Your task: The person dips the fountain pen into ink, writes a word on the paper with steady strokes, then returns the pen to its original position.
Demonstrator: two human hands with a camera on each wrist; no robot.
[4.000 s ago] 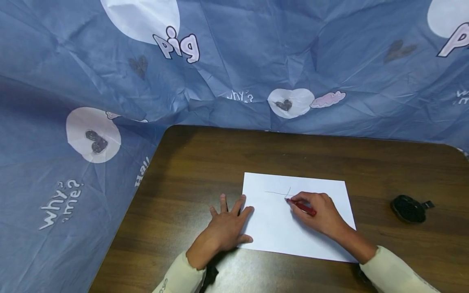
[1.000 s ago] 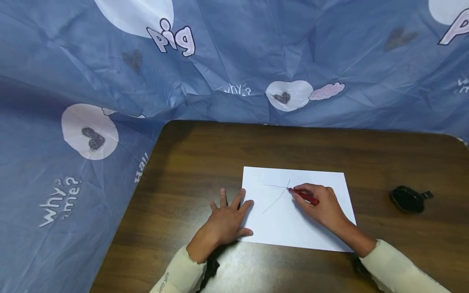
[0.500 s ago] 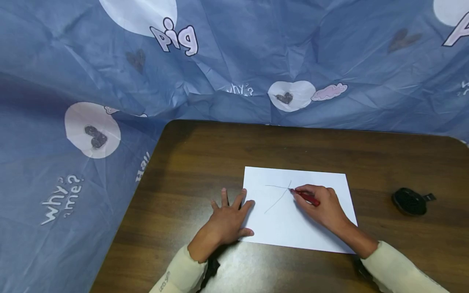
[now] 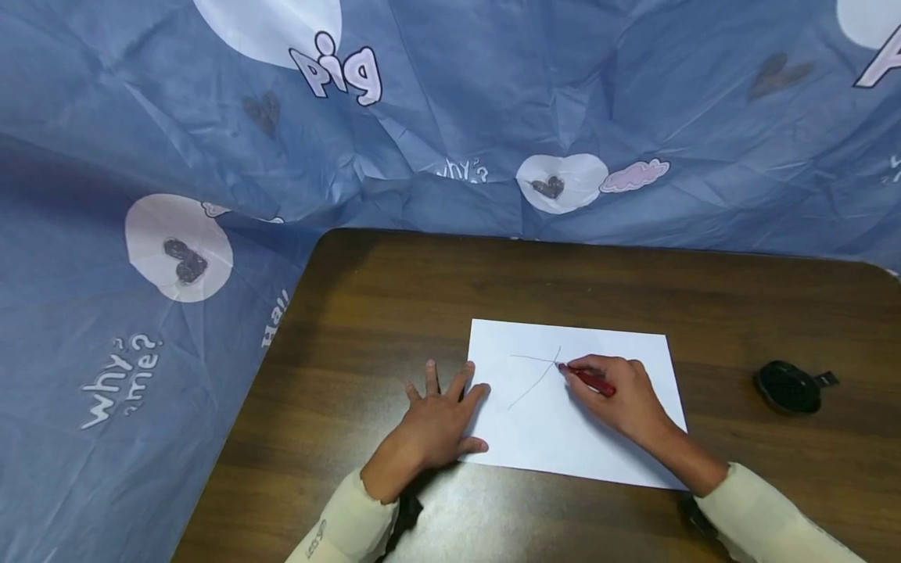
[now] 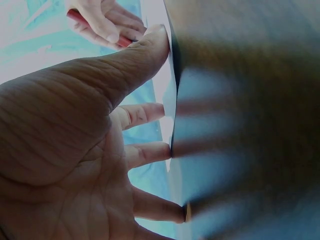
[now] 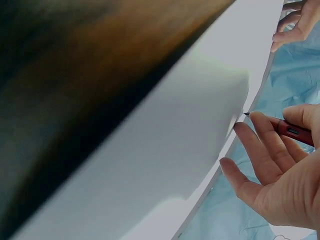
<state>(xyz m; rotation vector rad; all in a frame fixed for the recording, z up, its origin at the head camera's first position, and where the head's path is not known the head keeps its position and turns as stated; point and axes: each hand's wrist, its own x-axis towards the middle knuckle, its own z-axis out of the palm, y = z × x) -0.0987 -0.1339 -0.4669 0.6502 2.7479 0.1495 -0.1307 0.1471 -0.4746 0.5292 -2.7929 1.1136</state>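
A white sheet of paper (image 4: 584, 438) lies on the brown table, bearing a thin, nearly level line and a slanting line that crosses its right end. My right hand (image 4: 622, 395) pinches a red pen (image 4: 594, 381) between thumb and fingers. The tip is right at the spot where the two lines meet. Seen from the right wrist, the pen (image 6: 295, 132) has a dark pointed tip close to the paper (image 6: 165, 135). With fingers spread, my left hand (image 4: 436, 426) rests flat across the paper's left edge, the thumb and nearest fingertips on the sheet.
A dark oval dish-like object (image 4: 787, 387) with a short tab stands on the table (image 4: 394, 313) to the right of the paper. Blue printed cloth (image 4: 436, 94) hangs behind the table and along its left side.
Since the earliest frame, the slanting line has grown down to the lower left, and the right hand has brought the pen tip back up to the crossing. The left hand stays in place.
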